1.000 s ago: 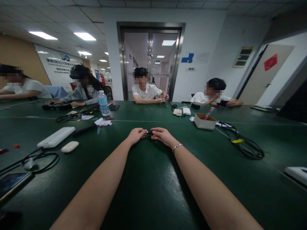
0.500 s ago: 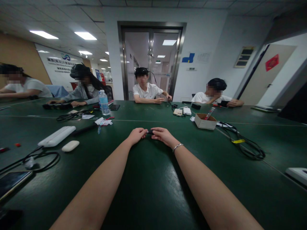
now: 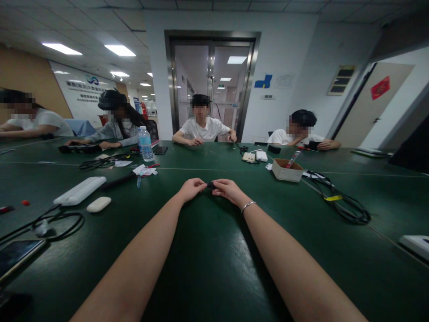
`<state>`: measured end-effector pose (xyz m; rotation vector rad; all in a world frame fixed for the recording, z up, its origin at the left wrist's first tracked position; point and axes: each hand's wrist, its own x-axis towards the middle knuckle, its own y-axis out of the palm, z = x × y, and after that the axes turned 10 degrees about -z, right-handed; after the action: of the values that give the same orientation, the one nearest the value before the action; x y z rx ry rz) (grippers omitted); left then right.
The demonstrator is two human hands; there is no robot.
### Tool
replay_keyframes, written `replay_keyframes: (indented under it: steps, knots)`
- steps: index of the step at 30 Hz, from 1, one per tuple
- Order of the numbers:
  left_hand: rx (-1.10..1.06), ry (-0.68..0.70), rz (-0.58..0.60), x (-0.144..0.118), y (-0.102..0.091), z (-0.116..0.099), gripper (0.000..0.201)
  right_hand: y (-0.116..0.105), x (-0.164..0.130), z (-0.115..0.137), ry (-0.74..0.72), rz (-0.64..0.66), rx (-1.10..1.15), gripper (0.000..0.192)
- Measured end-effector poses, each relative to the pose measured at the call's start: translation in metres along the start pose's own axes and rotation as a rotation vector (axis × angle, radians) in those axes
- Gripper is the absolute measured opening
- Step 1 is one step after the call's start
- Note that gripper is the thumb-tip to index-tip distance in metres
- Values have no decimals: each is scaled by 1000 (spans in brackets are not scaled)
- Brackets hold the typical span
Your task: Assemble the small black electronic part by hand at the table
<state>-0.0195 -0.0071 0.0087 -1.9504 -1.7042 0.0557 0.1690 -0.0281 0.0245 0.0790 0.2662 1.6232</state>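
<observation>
Both my arms stretch forward over the dark green table [image 3: 208,250]. My left hand [image 3: 190,188] and my right hand [image 3: 228,189] meet at the middle of the table and together pinch a small black object [image 3: 210,184] between their fingertips. Most of the object is hidden by my fingers, so its shape cannot be made out. A thin bracelet [image 3: 247,205] circles my right wrist.
A white power strip [image 3: 79,190], a white oval case [image 3: 98,204], black cables [image 3: 50,221] and a phone [image 3: 16,256] lie to the left. A water bottle [image 3: 145,144] stands further back. A cardboard box [image 3: 286,170] and coiled black cable [image 3: 342,203] lie right. Several people sit along the far edge.
My hands stay together on the small black object, barely shifting. The person in white across the table has spread both arms apart on the table.
</observation>
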Motion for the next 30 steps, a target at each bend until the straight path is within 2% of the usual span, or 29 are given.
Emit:
replay_keyframes:
  steps: [3,8,14,21,25,30]
  knots:
    - [-35,22,-24,-1,0,-2,26,1,0,0,12,-10,-4,5]
    - [-49,42,-69,-3,0,-8,28,4,-2,1,-3,-20,-54,16]
    - [-172,-39,-58,0,5,-6,33,4,-2,0,-8,-28,-51,15]
    - [-158,-40,-74,0,4,-8,27,3,0,-1,-1,-1,-42,9]
    - [-141,-58,-21,-1,4,-9,30,1,1,-3,-12,27,-36,8]
    - [-140,-51,-36,-3,5,-13,26,1,1,-3,-7,38,-34,8]
